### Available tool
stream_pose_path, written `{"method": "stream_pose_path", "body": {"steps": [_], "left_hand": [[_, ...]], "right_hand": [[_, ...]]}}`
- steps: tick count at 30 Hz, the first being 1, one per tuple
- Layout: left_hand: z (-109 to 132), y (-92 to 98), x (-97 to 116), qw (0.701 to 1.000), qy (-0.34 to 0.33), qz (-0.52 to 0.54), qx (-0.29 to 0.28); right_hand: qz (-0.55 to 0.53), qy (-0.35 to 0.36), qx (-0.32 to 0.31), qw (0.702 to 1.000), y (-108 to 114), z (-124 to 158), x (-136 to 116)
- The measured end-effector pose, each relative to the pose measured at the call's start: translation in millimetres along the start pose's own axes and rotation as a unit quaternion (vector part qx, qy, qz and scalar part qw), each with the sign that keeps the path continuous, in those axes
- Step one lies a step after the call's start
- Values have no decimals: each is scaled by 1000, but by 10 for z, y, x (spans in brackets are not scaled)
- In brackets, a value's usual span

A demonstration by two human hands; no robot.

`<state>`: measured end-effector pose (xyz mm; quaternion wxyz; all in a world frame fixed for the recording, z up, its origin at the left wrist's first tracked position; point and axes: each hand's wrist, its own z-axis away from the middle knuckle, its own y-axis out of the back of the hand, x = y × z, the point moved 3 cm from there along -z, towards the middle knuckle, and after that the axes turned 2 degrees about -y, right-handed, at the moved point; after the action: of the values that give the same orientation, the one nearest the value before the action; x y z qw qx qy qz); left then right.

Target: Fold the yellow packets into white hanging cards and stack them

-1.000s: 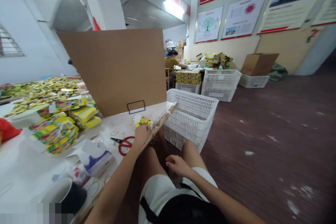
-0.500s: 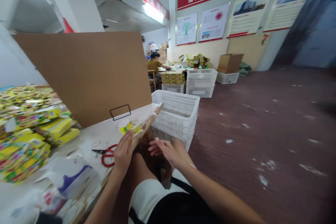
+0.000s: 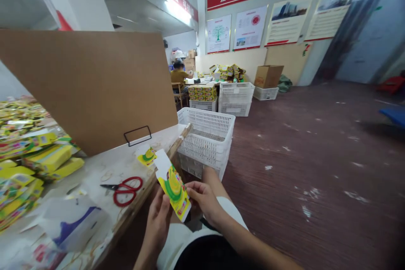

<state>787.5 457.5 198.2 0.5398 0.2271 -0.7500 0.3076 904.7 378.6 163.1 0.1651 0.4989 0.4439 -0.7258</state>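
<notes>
A flat yellow and green printed carton (image 3: 174, 187) with a white end flap is held above my lap, tilted up toward the table. My left hand (image 3: 160, 211) grips its left edge, the thumb on the near side. At its right edge, my right hand (image 3: 202, 196) pinches the carton between thumb and fingers. Another yellow printed piece (image 3: 147, 156) lies on the table near its edge. Red-handled scissors (image 3: 125, 190) rest on the tabletop left of my hands, their blades pointing left.
The white table (image 3: 106, 164) has a wooden edge and an upright brown board (image 3: 101, 88). Yellow cartons (image 3: 50, 158) pile up at left, beside a white and purple packet (image 3: 74, 221). A white basket (image 3: 207, 135) stands beyond my knees. A person (image 3: 179, 76) sits farther back.
My left hand has come off the table edge and now holds the printed carton over my lap. My right hand has closed on its right edge. The view has shifted slightly right.
</notes>
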Motion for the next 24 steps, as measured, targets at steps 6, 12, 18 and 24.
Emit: {"method": "stream_pose_path", "body": {"steps": [6, 12, 18, 24], "left_hand": [[55, 2, -24, 983, 109, 141, -45], [98, 31, -5, 980, 129, 151, 1], [136, 54, -153, 989, 97, 75, 77], [280, 26, -73, 992, 26, -2, 123]], "right_hand": [[-28, -31, -40, 998, -97, 56, 155], [70, 42, -47, 996, -134, 127, 47], [242, 101, -16, 965, -122, 241, -31], [305, 166, -55, 936, -124, 299, -247]]}}
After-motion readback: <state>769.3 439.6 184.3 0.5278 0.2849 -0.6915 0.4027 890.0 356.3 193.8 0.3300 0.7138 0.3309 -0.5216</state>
